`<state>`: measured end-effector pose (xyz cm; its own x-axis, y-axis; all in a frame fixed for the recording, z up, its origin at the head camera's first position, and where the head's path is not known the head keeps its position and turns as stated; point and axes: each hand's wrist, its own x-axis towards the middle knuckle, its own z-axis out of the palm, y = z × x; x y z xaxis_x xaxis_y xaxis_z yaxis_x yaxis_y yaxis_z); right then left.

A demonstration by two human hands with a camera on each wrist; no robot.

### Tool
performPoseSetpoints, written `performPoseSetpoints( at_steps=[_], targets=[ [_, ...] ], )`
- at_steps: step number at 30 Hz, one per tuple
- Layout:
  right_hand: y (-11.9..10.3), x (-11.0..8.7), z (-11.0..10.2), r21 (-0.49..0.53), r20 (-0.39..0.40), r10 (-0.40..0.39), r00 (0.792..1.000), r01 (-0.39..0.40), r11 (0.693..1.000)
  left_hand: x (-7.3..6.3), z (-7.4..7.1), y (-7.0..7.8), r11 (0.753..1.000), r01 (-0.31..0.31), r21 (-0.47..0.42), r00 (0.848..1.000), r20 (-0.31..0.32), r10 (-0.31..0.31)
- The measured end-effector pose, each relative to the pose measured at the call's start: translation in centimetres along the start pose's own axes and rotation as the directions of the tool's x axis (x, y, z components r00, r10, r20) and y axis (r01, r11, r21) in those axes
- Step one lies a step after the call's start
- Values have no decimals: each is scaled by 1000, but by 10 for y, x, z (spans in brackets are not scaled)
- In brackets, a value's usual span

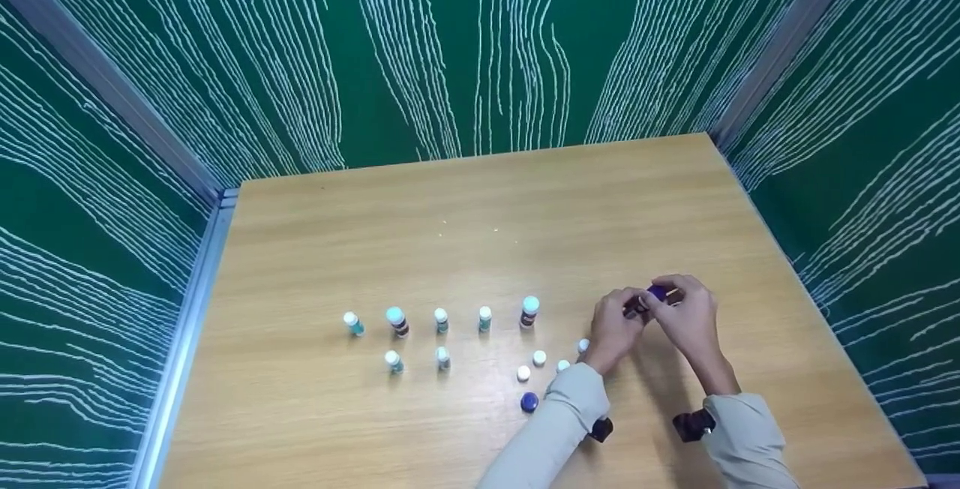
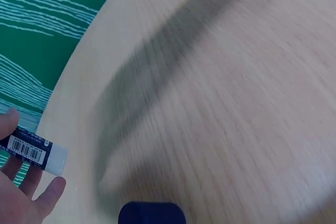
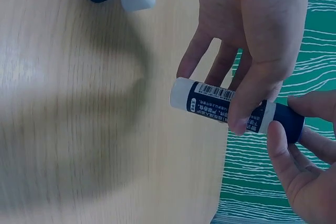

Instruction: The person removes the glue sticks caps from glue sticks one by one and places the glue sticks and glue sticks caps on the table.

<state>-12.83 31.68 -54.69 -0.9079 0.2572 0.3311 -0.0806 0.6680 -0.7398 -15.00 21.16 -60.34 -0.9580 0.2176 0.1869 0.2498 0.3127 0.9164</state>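
A glue stick with a dark barcoded label and a white end is held between both hands. My left hand grips its labelled body between thumb and fingers. At the other end sits a dark blue cap, which my right hand pinches between thumb and fingers. A pale band shows between label and cap. The left wrist view has the glue stick's barcode at its left edge, where the left hand is partly cut off. Both hands are above the table's right part.
Several small white-topped tubes stand in two rows left of the hands. Between these and the left forearm lie small white pieces and a blue cap. Green walls with white lines surround the wooden table.
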Motion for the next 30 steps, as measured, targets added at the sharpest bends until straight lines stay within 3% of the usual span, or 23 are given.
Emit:
performPoseSetpoints(
  at_steps=[13,30],
  targets=[
    [-13,-6,-2,26,-5,-14,1000,14,1000,-3,-20,2,1000,-8,21,998,61,6],
    [-17,-17,6,50,64,-75,995,72,996,-10,-46,0,977,-21,211,990,143,-10]
  ],
)
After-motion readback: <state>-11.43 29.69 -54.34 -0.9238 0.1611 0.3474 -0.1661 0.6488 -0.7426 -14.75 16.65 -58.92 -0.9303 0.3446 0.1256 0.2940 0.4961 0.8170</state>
